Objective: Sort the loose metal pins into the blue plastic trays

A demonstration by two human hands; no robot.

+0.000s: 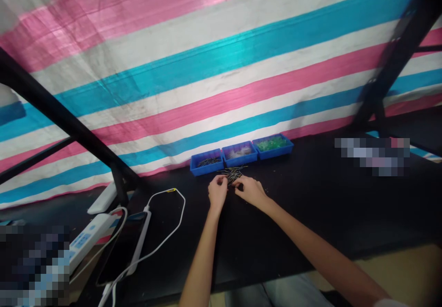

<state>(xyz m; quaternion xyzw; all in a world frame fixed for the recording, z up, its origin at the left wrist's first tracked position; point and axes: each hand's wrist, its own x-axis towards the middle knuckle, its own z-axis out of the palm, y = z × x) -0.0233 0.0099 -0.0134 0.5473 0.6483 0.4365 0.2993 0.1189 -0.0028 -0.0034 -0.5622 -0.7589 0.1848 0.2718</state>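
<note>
A loose pile of thin dark sticks or pins (234, 172) lies on the black table, in front of three blue trays. My left hand (218, 191) is at the pile's left side, its fingers curled together; what they hold is too small to make out. At the right side of the pile is my right hand (249, 191), thumb and fingers bent into a pinch, with any held piece hidden. The left blue tray (207, 169) holds similar dark pieces, the middle tray (240, 162) pale clear ones, and the right tray (274, 154) green ones.
On the left of the black table (276, 242) are a phone (122, 247), a white cable (184, 210) and a power strip (90, 238). Black frame bars slant at both sides. A striped sheet (207, 67) hangs behind. Blurred patches cover the far left and right.
</note>
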